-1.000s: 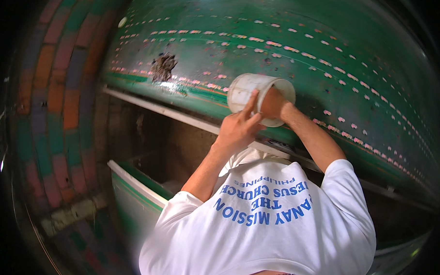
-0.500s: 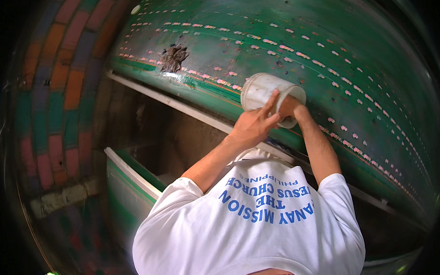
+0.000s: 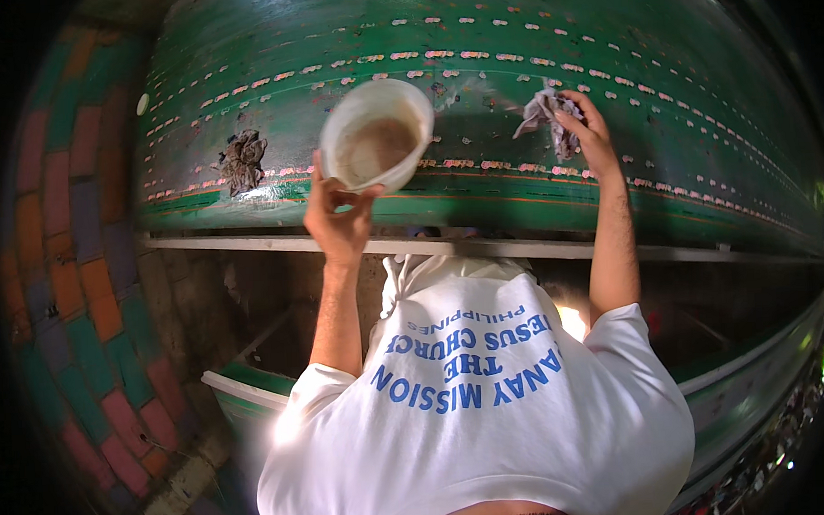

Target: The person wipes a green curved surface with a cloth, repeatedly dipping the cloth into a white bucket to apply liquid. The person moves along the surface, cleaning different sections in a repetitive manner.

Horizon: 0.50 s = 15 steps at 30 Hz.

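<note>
Green tabletop (image 3: 555,202) spans the upper part of my view, crossed by rows of small pinkish marks, with coloured brickwork (image 3: 97,285) off to the left. From my end, the step looks like damp-cloth handling over the table, though that is only my judgement. The left hand (image 3: 341,219) is closed on the near rim of a white tub (image 3: 334,142), whose mouth faces up toward me; something brownish lies in its bottom, and I can't tell whether the base touches the table. The right hand (image 3: 591,135) has thumb and fingers together on a crumpled grey rag (image 3: 545,115), at or just above the surface, well apart from the tub. Another rag (image 3: 243,163), darker and bunched, lies on the table left of the tub. As I judge it, any next move calls for a firm rim grip and a level tub. Blue printed lettering arches across the white shirt (image 3: 491,454), upside down from here; I make out no label on the tub.
</note>
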Each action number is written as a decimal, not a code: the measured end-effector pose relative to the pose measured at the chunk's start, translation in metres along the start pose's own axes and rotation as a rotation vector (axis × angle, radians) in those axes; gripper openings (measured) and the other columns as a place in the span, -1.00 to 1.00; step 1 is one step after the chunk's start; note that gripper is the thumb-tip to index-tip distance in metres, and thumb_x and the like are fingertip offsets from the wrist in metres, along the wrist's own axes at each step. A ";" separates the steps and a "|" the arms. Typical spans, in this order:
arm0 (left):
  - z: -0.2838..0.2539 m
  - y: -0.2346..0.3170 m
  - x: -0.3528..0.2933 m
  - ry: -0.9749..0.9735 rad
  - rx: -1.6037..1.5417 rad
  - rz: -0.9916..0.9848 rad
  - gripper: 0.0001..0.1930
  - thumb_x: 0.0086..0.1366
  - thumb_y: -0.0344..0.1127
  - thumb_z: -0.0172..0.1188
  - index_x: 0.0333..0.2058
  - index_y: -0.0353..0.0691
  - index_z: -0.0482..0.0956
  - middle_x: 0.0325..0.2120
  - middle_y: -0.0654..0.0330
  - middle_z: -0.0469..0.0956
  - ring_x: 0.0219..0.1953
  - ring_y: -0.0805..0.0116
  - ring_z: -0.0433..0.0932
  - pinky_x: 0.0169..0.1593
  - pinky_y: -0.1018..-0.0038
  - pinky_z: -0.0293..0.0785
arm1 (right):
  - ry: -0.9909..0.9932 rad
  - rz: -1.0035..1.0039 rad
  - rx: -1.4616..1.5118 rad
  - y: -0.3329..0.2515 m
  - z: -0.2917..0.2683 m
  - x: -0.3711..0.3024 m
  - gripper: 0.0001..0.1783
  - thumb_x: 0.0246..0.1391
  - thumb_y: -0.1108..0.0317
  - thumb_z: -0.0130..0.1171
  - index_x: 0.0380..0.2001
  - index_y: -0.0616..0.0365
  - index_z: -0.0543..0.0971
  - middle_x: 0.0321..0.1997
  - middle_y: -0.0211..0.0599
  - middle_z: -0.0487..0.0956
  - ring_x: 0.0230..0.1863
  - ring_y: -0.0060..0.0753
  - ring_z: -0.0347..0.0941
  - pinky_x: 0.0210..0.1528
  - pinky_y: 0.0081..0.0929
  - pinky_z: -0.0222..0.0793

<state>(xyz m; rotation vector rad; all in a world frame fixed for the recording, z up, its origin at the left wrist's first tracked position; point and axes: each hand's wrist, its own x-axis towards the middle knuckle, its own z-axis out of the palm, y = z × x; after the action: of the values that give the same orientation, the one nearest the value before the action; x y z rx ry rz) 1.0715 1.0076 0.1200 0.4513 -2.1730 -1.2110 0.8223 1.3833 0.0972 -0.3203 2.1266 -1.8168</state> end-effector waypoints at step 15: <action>-0.143 -0.111 0.041 0.426 -0.189 -0.264 -0.54 0.22 -0.55 0.60 -0.12 -0.25 0.43 -0.44 0.36 0.54 -0.40 0.66 0.47 -0.27 0.71 0.41 | 0.399 -0.367 -0.773 0.109 0.028 -0.002 -0.39 0.07 0.08 0.55 0.17 0.03 0.69 0.24 -0.15 0.63 0.22 0.08 0.53 0.36 -0.02 0.38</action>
<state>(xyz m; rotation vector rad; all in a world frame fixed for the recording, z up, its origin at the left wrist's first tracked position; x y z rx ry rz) 1.1343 0.8342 0.0966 0.8493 -1.6591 -1.3045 0.8394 1.3763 -0.0135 -0.5929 3.1837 -1.1859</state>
